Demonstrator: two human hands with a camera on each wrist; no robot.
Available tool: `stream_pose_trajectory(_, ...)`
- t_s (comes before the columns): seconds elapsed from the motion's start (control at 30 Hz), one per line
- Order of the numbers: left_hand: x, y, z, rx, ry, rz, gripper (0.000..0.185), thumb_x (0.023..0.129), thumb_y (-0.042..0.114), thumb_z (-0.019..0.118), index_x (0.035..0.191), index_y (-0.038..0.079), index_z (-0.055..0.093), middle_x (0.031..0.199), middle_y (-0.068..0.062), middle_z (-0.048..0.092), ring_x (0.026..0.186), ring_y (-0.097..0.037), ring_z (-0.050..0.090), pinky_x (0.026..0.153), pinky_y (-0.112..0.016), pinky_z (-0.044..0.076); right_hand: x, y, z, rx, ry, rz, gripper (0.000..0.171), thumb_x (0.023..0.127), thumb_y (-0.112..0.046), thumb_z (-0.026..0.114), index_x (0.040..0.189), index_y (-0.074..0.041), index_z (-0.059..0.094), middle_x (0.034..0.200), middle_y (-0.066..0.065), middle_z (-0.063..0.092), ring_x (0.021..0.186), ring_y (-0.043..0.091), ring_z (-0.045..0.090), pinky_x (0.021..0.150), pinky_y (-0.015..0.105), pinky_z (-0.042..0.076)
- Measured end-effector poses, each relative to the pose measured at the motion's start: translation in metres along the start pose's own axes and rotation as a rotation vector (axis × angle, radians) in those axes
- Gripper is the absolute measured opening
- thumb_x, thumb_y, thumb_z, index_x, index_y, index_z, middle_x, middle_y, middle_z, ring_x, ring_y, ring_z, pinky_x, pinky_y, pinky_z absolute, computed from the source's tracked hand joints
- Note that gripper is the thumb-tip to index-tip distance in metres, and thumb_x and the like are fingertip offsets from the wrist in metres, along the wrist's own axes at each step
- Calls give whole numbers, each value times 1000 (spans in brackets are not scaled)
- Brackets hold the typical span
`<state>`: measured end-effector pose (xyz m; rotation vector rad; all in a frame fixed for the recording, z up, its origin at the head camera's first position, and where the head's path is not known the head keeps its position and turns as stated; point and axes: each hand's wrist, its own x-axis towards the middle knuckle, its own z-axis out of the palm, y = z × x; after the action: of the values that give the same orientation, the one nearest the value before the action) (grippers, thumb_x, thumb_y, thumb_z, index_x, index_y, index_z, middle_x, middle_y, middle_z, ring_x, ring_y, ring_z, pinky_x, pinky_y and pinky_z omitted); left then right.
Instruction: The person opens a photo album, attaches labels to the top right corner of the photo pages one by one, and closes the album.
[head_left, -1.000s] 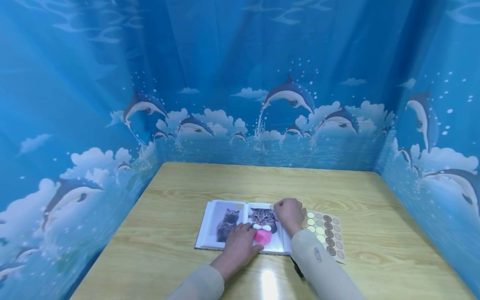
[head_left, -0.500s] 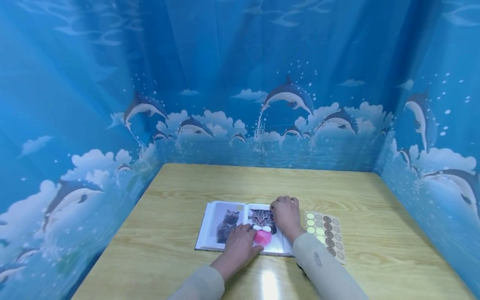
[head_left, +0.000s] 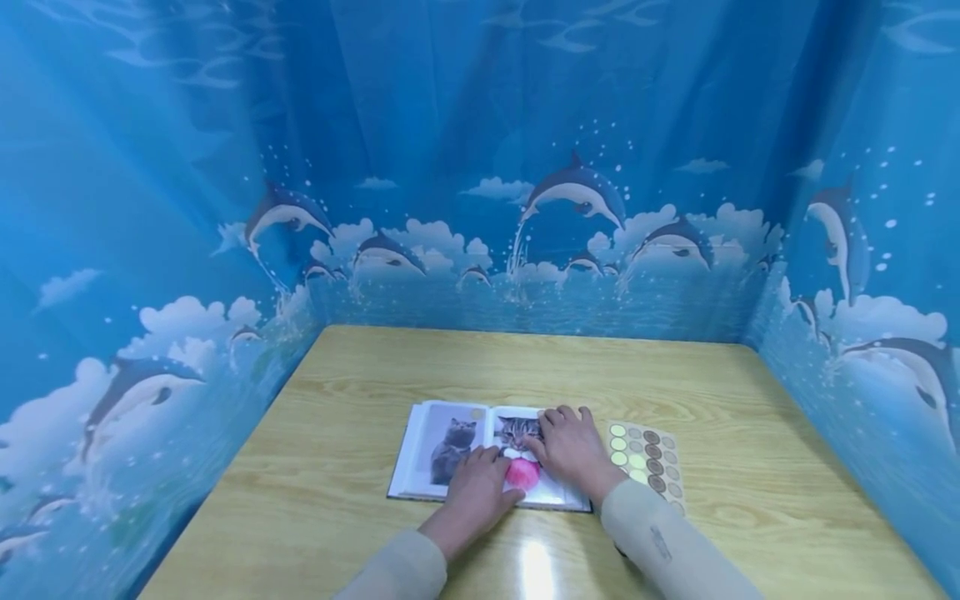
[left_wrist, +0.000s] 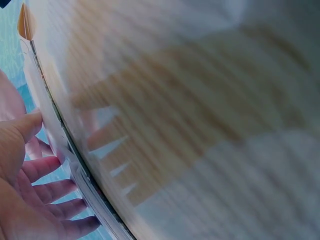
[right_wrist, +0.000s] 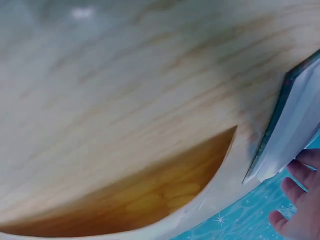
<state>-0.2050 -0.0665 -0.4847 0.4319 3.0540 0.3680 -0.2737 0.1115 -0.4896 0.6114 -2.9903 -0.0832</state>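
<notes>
On the wooden table [head_left: 360, 375], ringed by a blue dolphin-print curtain [head_left: 187, 167], an open photo album [head_left: 431, 450] lies flat near the person's edge. Its left page carries a picture of a grey cat [head_left: 452, 448], with a small yellowish dot just above it at the top of the page. At the book's middle, the left hand [head_left: 474, 487] rests palm down with its fingers lying straight across the gutter onto the lower part of the right page, gripping nothing; the left wrist view shows those fingers spread against the page edges. A pink round shape [head_left: 522, 473] on the right page shows between the two hands. Over that same page, the right hand [head_left: 573, 446] lies flat, its fingers extended and pressing on the tabby cat photo [head_left: 516, 431], holding nothing. Just beside the album's right edge lies a sticker sheet [head_left: 651, 462] with rows of round green and brown dots, partly covered by the right sleeve.
</notes>
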Motion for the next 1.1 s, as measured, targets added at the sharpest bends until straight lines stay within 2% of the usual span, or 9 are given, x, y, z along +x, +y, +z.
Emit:
stream_pose_trajectory(0.43, -1, 1, -2, -16, -7, 5, 60, 86, 49, 71, 130, 9, 63, 141, -14, 54, 132, -37, 47, 111, -53, 36, -3, 1, 2, 69, 0, -2, 73, 101, -61, 35, 142, -4, 50, 144, 16, 50, 135, 36, 41, 114, 60, 25)
stream_pose_trajectory(0.67, -2, 1, -3, -9, -3, 13, 60, 87, 50, 70, 130, 9, 63, 140, -14, 54, 131, -36, 47, 111, -53, 35, -2, 1, 2, 70, -23, 10, 76, 100, -64, 30, 145, -5, 48, 146, 15, 48, 138, 36, 39, 115, 60, 21)
stream_pose_trajectory(0.97, -1, 0, -2, -9, 1, 14, 60, 87, 50, 70, 130, 9, 63, 140, -14, 55, 130, -37, 48, 110, -53, 36, 0, 1, -1, 69, -33, 13, 67, 103, -58, 33, 142, -7, 52, 146, 13, 49, 138, 33, 39, 116, 62, 18)
stream_pose_trajectory(1.1, -1, 0, -2, -11, 0, 14, 60, 87, 50, 71, 130, 9, 63, 140, -14, 54, 131, -37, 48, 110, -53, 36, -2, 0, 2, 79, -8, 13, 66, 102, -57, 36, 142, -6, 52, 145, 13, 50, 137, 35, 40, 116, 62, 19)
